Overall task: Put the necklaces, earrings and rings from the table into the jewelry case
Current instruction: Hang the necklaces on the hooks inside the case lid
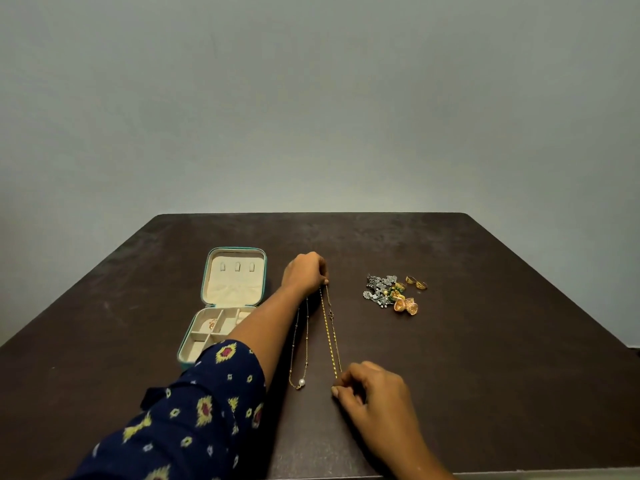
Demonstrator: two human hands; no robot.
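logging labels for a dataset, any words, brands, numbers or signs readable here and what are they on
No text can be read anywhere in the picture.
Case: no logo or label shows.
Sleeve: pattern only, no letters.
Gold necklace, pearl necklace, earrings, rings: any stamps are too small to tell.

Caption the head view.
The left hand and right hand pinch opposite ends of a gold necklace beside the open jewelry case.

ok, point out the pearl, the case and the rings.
pearl [301, 382], head view, on the bead itself.
case [235, 289], head view, bare lid lining.
rings [411, 279], head view, left ring's band.
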